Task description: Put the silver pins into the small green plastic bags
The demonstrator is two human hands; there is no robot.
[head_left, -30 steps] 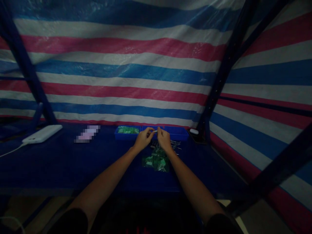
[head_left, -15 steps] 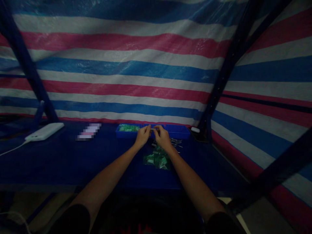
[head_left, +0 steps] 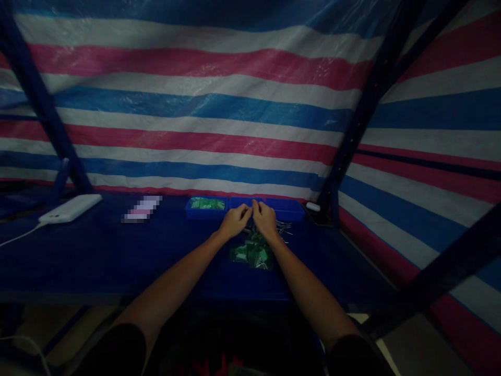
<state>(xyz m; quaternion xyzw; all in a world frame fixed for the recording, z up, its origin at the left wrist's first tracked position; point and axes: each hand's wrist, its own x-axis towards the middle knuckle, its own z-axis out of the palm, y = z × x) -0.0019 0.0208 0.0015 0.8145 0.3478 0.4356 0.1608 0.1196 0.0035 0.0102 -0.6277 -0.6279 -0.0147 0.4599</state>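
My left hand [head_left: 235, 219] and my right hand [head_left: 264, 217] meet in front of the blue bins, fingers curled and tips close together. Whatever they pinch is too small and dark to make out. Just below them on the table lie green-and-clear plastic packets [head_left: 252, 254] with pale pieces inside. Thin metal pieces [head_left: 283, 227] are scattered by my right wrist. Behind the hands stands a row of blue bins; the left bin [head_left: 206, 213] holds green packets [head_left: 207, 203], and the right bin [head_left: 285, 210] stands beside the middle one, which my hands partly cover.
On the dark blue table [head_left: 156, 266], a white power bank [head_left: 70, 209] with a cable lies far left, near a blurred-out flat item [head_left: 141, 209]. A small white case [head_left: 312, 207] sits on a dark flat object at right. Blue metal posts [head_left: 352, 130] and striped sheeting [head_left: 203, 109] enclose the table.
My hands have drawn closer together and turned, and the small pale piece seen between the fingertips before is now hidden. The view has shifted slightly.
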